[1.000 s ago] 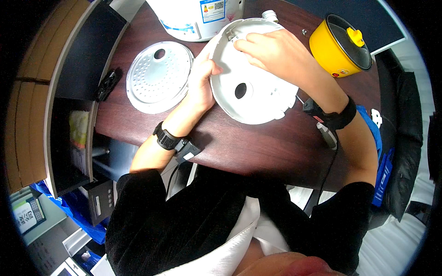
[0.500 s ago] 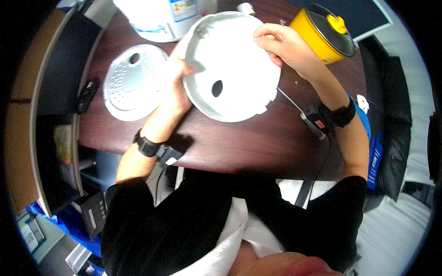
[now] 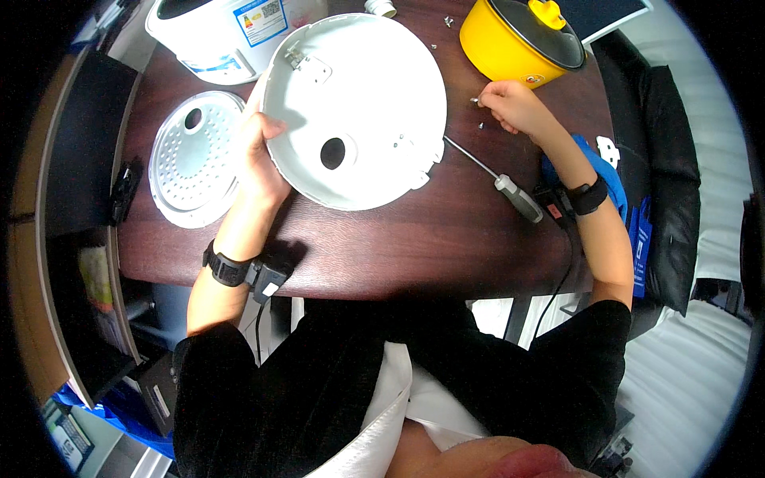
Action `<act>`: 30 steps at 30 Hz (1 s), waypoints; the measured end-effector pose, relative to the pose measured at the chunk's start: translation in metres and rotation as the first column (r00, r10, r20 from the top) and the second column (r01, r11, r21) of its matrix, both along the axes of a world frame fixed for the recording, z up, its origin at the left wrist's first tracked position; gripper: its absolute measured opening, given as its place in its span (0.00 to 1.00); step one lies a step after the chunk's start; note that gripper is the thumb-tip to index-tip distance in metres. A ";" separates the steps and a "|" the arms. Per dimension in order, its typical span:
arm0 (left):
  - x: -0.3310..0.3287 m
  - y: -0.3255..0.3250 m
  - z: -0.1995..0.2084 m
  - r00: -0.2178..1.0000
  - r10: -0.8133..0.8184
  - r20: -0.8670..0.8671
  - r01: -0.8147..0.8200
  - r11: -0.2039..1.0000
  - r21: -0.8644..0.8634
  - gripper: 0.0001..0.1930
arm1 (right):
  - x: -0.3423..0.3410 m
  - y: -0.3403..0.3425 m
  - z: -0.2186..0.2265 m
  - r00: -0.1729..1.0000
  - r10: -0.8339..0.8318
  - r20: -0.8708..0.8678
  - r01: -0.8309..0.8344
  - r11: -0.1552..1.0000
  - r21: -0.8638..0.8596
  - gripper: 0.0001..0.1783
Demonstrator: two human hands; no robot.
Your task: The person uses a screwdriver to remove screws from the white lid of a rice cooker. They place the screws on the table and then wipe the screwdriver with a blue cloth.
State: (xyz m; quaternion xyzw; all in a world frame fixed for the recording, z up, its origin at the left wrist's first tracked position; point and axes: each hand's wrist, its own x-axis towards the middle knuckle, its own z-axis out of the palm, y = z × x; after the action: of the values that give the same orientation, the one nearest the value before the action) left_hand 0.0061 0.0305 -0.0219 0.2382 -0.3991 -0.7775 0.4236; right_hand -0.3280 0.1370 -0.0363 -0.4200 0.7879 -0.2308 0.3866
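Keep the white round cover (image 3: 374,88), hollow face toward the camera in the upper middle of the frame, steady and unflexed, especially around the notched edge at its lower right. Held at its left edge in the left hand (image 3: 264,163), thumb over the rim, fingers mostly hidden behind. At upper right, see the right hand (image 3: 514,110) nearly closed, thumb and fingertips together at a small metal screw (image 3: 476,100); cannot tell whether pinched or merely touched. Best handled low over the table (image 3: 382,259), near the second screw (image 3: 481,125), to avoid rolling. Mind the screwdriver (image 3: 519,199), shaft reaching the cover's right edge. Clear the yellow pot (image 3: 510,44) above and the perforated disc (image 3: 191,163) at left.
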 end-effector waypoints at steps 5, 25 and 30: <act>0.002 -0.004 -0.006 0.999 0.000 -0.038 0.000 1.000 0.012 0.32 | -0.008 0.007 -0.008 0.998 0.010 -0.056 -0.009 1.000 0.005 0.12; -0.002 0.000 0.005 1.000 0.000 0.019 0.001 1.000 -0.025 0.39 | 0.011 -0.013 -0.010 0.816 0.343 -0.465 -0.435 0.894 -0.103 0.15; -0.004 0.000 0.008 1.000 -0.025 -0.010 0.025 0.999 -0.020 0.39 | 0.011 -0.029 -0.013 0.762 0.340 -0.551 -0.493 0.856 -0.155 0.15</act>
State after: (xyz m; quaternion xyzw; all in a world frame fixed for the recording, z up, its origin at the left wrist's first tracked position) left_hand 0.0023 0.0304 -0.0141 0.2249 -0.4077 -0.7799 0.4182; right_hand -0.3174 0.1082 -0.0493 -0.6835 0.7034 -0.1330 0.1428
